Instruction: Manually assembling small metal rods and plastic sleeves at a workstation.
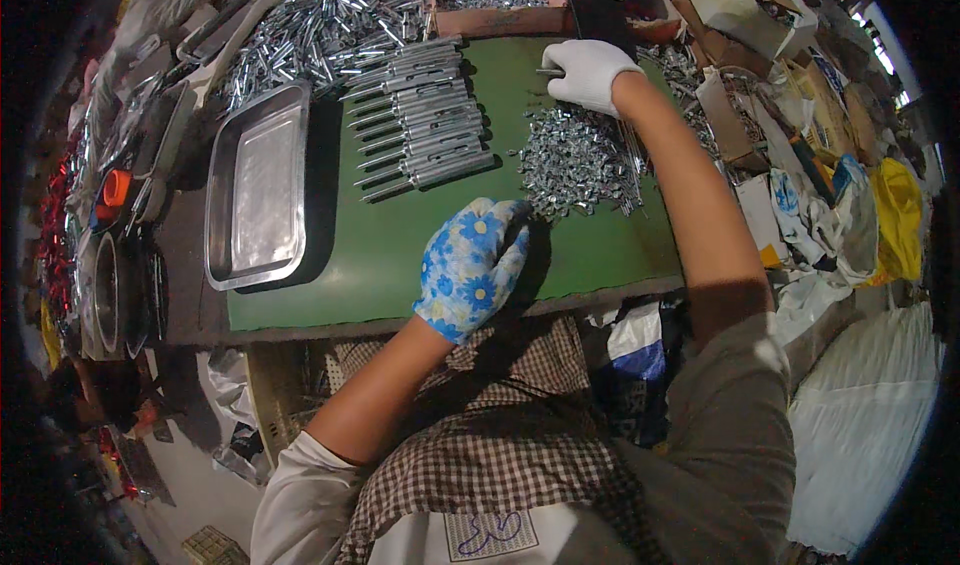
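Observation:
My left hand (470, 260), in a glove with blue flowers, is over the near part of the green mat (310, 300). Its fingers are curled in, and whatever they may hold is hidden. At the far right of the mat, my right hand (592, 73) in a white glove pinches a short thin metal piece that points left. Just below that hand lies a heap of small metal fittings (575, 160), with several thin rods (633, 170) along its right side. To the left, slim pointed metal assemblies (425, 130) lie side by side in a column.
An empty-looking metal tray (270, 185) stands left of the mat. Behind are a large pile of metal tubes (320, 30) and a reddish box (495, 20) of small parts. Opened cardboard boxes (725, 115) and plastic bags (895, 220) crowd the right side.

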Demonstrator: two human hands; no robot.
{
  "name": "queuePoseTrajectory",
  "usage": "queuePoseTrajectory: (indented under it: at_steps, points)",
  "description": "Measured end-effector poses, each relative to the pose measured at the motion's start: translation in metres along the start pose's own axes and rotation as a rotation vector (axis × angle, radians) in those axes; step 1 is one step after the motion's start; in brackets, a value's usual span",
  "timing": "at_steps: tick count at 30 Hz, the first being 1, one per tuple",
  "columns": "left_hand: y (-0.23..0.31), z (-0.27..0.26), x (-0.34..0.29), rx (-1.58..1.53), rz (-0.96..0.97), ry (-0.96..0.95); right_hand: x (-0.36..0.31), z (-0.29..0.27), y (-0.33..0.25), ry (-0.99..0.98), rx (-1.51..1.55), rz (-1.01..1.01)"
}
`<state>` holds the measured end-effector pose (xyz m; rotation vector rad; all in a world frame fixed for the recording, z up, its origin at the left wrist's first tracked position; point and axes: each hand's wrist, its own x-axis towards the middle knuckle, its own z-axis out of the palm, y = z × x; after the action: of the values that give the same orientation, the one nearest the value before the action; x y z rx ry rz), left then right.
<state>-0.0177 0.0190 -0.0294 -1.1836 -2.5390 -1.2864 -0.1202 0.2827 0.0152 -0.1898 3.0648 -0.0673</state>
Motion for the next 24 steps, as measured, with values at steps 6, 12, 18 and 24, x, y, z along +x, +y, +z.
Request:
queuePoseTrajectory:
  at_steps: [6,12,18,24]
  points:
    - [-0.01,0.003,0.008,-0.079,-0.032,0.039,-0.032,-0.012,-0.004,0.067,0.212,0.046]
    - [-0.012,-0.005,0.062,-0.116,0.092,0.215,-0.06,-0.007,-0.019,0.098,0.767,-0.042]
    - [-0.016,-0.004,0.085,-0.033,0.298,0.126,-0.078,-0.013,-0.038,0.146,0.96,0.057]
    - [-0.018,0.013,0.088,-0.086,-0.112,0.04,-0.094,-0.001,-0.044,0.302,0.715,0.023]
